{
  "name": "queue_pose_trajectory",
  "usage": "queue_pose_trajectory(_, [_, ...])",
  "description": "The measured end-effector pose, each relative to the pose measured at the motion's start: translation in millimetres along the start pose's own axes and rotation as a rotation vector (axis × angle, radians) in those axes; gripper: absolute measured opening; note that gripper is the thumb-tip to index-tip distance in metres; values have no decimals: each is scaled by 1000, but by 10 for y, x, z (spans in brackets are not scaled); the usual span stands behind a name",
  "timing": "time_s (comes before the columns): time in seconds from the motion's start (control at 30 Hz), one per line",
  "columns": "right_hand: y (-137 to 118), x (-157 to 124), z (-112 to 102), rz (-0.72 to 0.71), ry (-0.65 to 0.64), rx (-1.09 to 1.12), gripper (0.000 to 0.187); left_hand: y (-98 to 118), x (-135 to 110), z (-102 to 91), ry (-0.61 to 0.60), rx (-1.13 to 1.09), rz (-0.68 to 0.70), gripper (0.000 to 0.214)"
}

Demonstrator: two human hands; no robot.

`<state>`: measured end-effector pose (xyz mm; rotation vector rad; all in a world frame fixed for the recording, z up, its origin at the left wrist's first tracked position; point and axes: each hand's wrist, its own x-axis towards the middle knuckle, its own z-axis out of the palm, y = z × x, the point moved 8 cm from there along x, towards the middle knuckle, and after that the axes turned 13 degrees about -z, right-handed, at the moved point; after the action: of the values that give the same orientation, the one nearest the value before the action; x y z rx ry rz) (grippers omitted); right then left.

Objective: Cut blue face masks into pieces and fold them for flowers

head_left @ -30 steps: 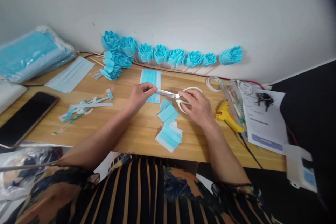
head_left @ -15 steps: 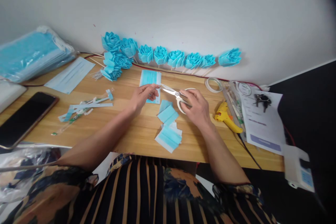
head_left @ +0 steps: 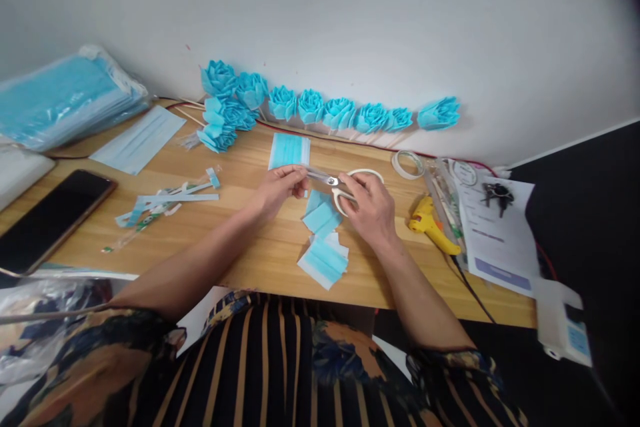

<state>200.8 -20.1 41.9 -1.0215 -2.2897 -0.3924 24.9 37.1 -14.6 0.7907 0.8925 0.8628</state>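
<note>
White-handled scissors (head_left: 333, 181) are gripped in my right hand (head_left: 369, 205), fingers at the handle loops and blades pointing left. My left hand (head_left: 283, 190) is closed in a pinch at the blade tips, which its fingers partly cover. Behind my left hand lies a light-blue pleated face mask piece (head_left: 289, 150), its near part hidden by the fingers. Below the scissors, several cut blue-and-white mask pieces (head_left: 324, 260) overlap on the wooden table (head_left: 260, 240).
Blue mask-fabric flowers (head_left: 340, 113) on sticks line the wall. On the left are bagged masks (head_left: 60, 100), a flat mask sheet (head_left: 140, 140), cut strips (head_left: 170, 200) and a phone (head_left: 55, 220). To the right lie a tape roll (head_left: 407, 164), yellow glue gun (head_left: 433, 227), papers and keys (head_left: 497, 195).
My left fingers have closed at the scissors' blade tips, and the blades, slightly apart before, now look closer together. The whole view has shifted slightly.
</note>
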Motion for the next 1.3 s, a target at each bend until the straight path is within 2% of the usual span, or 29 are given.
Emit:
queue_pose_trajectory(0.2, [-24,10,21,-29,-9,-16,43,40,1,-74,86,-11,22,29])
queue_pose_trajectory(0.47, [-3,10,-2,-34,-19,-6,39,244,-29,-171,227,329,102,13])
queue_pose_trajectory(0.73, [-11,-9,9,-92,-61,-5,39,195,40,-174,183,475,61,10])
queue_pose_trajectory(1.1, [-90,28,-75,-165,-27,-53,36,213,10,-99,137,520,42,7])
queue_pose_trajectory(1.3, [-81,17,-48,-149,-58,-45,37,243,-4,-47,148,593,108,11])
